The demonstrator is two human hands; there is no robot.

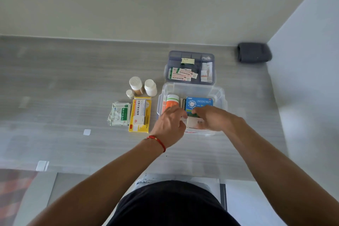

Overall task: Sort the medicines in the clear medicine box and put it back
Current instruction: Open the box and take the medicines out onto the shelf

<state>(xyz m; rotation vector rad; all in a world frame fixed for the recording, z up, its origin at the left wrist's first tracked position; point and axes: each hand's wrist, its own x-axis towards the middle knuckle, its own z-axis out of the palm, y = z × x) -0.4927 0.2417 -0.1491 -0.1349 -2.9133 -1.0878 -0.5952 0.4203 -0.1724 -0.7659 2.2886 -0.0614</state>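
1. Head view: a grey wood-grain floor (73, 79) runs up to a pale wall, and a dark grey folded cloth (254, 52) lies in the far right corner.
2. The clear medicine box (219, 95) sits open on the floor in front of the person, holding an orange-and-white bottle (172, 102) and a blue loratadine box (199, 103).
3. Just behind it rests a tinted divider tray (190, 55) with sachets and small packets.
4. To the box's left stand three white-capped bottles (150, 87), with a yellow carton (140, 114) and green-and-white sachets (120, 113) nearer the person.
5. The left hand (170, 124), a red cord at its wrist, and the right hand (211, 118) both reach into the box, together gripping a white carton (195, 123) at its near edge.
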